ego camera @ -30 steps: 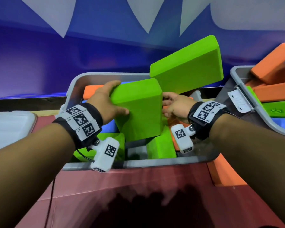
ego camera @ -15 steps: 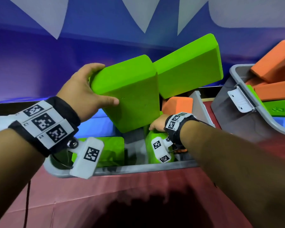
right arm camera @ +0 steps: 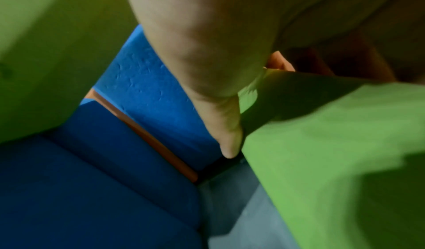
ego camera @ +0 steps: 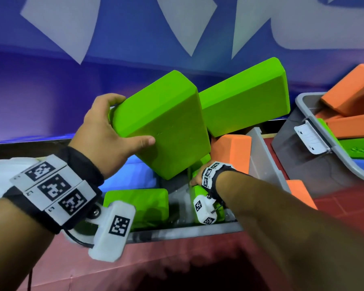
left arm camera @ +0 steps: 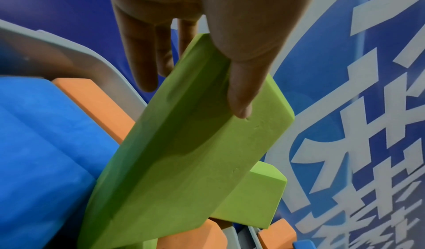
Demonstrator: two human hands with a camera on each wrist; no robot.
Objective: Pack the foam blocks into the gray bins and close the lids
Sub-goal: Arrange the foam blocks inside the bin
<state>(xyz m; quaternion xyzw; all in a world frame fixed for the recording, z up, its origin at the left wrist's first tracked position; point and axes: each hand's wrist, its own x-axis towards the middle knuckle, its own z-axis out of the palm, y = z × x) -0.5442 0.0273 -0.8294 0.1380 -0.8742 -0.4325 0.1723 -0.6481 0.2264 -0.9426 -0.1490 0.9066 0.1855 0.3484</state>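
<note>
My left hand [ego camera: 105,131] grips a big green foam block [ego camera: 162,131] by its top end and holds it tilted above the open gray bin [ego camera: 177,232]. The left wrist view shows the thumb [left arm camera: 239,89] on the broad face of this held block [left arm camera: 184,153], with the other fingers behind it. My right hand [ego camera: 195,179] reaches down inside the bin, under the lifted block. It holds a smaller green block [ego camera: 199,191] standing on edge. In the right wrist view, the thumb [right arm camera: 218,107] lies along that standing block's [right arm camera: 322,162] side and the other fingers are hidden behind it.
Another large green block [ego camera: 244,101] leans on the bin's far right corner above an orange block [ego camera: 231,152]. Inside lie a green block [ego camera: 139,204] and blue blocks [ego camera: 130,177]. A second gray bin [ego camera: 303,101] full of blocks stands right. A loose orange block [ego camera: 301,194] lies between the bins.
My left hand has raised the big green block up and to the left, out of the bin. My right hand left that block and dropped into the bin onto the lower green block.
</note>
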